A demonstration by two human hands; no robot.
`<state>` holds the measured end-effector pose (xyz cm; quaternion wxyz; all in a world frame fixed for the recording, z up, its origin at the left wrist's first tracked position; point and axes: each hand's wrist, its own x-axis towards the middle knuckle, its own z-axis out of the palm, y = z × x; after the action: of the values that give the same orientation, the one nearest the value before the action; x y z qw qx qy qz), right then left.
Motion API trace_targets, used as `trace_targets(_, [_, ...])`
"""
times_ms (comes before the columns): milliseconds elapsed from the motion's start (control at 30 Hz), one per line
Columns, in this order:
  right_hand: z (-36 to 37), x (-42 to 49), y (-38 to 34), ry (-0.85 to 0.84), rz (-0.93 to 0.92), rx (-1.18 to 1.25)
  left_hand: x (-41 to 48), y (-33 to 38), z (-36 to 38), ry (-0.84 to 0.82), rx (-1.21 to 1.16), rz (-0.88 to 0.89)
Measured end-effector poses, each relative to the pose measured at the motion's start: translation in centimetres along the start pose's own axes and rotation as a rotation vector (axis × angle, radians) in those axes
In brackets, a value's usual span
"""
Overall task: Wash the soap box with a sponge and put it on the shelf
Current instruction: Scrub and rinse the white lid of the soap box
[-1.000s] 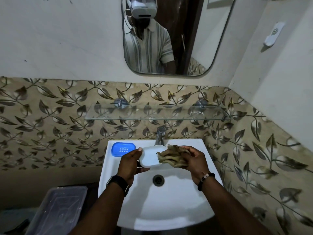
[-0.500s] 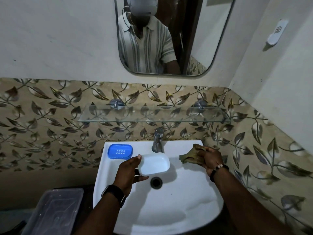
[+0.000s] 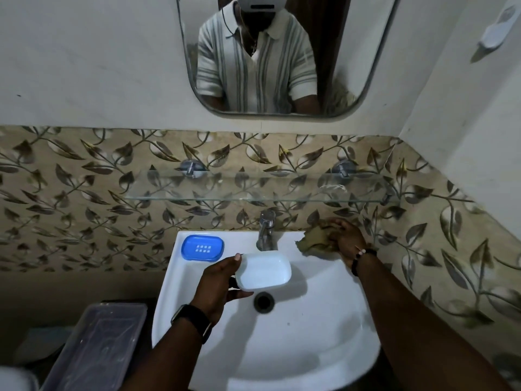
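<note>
My left hand [image 3: 218,283] grips the white soap box tray [image 3: 263,270] by its left end and holds it over the white sink basin [image 3: 310,334], just in front of the tap [image 3: 266,230]. On the sink's back right corner lies the brownish sponge [image 3: 314,241], and my right hand [image 3: 348,238] rests on it. The blue perforated soap box part [image 3: 202,247] lies on the sink's back left corner. A glass shelf [image 3: 253,190] spans the tiled wall above the tap.
A mirror [image 3: 282,52] hangs above the shelf. The drain [image 3: 264,301] sits mid-basin. A clear plastic container [image 3: 95,348] stands lower left beside the sink. A white wall fitting [image 3: 493,32] is on the right wall, which closes in on that side.
My right hand carried the sponge away from the white tray to the sink's back right corner. My left hand kept the tray over the basin.
</note>
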<state>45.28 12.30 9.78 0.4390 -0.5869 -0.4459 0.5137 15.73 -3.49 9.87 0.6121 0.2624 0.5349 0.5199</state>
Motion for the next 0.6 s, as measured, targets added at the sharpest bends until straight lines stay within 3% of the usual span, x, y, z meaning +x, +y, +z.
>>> trace_targets(233, [-1.3,1.4,3.3,0.087,-0.067,-0.538,-0.3,-0.3,1.4,0.004,0.025,0.004])
trace_targets(400, [-0.9,1.7,5.8,0.166,-0.131,-0.684,-0.4,-0.5,2.4,0.012,0.044,0.003])
trace_targets(500, [-1.5,1.1,6.7,-0.002,-0.338,-1.182,-0.4,-0.7,3.0,0.018,0.041,0.002])
trace_targets(600, [-2.1,0.1,7.6,-0.016,-0.634,-1.246,-0.3,-0.9,3.4,0.022,0.048,0.0])
